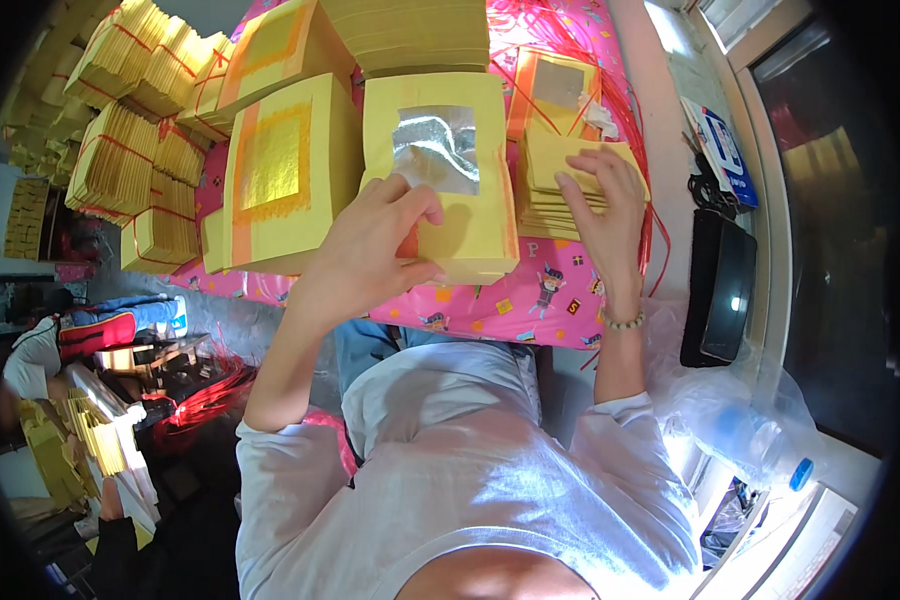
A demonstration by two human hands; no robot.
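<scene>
A squared stack of yellow paper sheets with a shiny silver foil square on top (458,222) sits right in front of the person, on a desk (505,312) spread with a bright pink, cartoon-printed cover. The person's left hand (362,245) comes over that stack's near left corner, its fingers parted: the bent forefinger lies over the paper just short of the foil, and the thumb reaches along the near edge, a patch of orange showing between them.

Just right of the silver-topped stack is a lower pile of plain yellow paper (555,215). The right hand (612,205), a beaded bracelet (625,321) at its wrist, is laid over the top of this pile, thumb and fingers spread apart; from where I stand I can't tell whether they pinch a sheet.

Close by on the silver-topped stack's left stands a yellow paper block with a gold foil square edged in orange (276,155). Well beyond it, farther left of that same landmark, yellow paper bundles tied with red string (120,155) are piled up.
</scene>
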